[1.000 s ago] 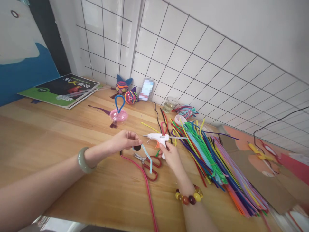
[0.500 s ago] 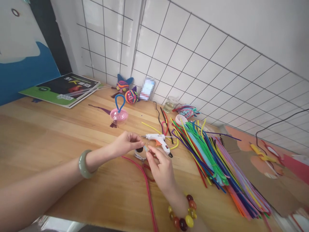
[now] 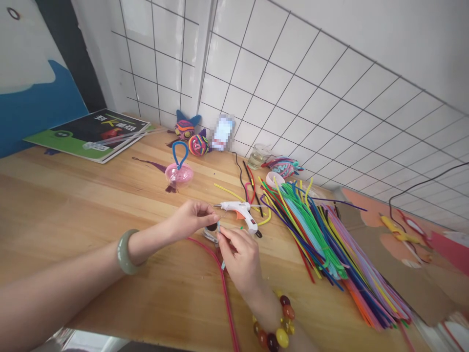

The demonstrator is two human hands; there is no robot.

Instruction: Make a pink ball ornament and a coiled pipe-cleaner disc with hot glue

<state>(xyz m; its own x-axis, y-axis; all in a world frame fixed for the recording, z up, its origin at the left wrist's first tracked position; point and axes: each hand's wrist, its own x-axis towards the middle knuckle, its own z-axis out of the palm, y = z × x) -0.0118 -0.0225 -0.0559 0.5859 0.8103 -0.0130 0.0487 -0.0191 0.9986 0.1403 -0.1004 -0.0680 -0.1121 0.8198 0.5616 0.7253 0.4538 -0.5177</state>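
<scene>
My left hand [image 3: 194, 215] pinches one end of a short, thin light blue piece [image 3: 219, 227], which looks like pipe cleaner. The fingers of my right hand [image 3: 240, 254] are closed on the same piece just below, and a pale blue end shows under them. Behind my fingertips lie scissors [image 3: 210, 234], mostly covered. A white glue gun [image 3: 240, 210] with an orange trigger rests on the table just beyond both hands. Long pink-red pipe cleaners [image 3: 224, 288] run from beneath my hands to the table's front edge.
Bundles of coloured pipe cleaners [image 3: 311, 230] spread on the right. A pink bowl-shaped piece [image 3: 179, 174] with a blue loop stands further back, near colourful fish figures [image 3: 199, 144], a phone [image 3: 223, 133], a glass jar [image 3: 258, 156] and a book [image 3: 91, 134]. A yellow glue gun [image 3: 399, 231] lies far right.
My right hand has shifted slightly left, closer to the left fingertips. A pale blue end now shows below it. My left hand stays nearly in place; the view has shifted a little.
</scene>
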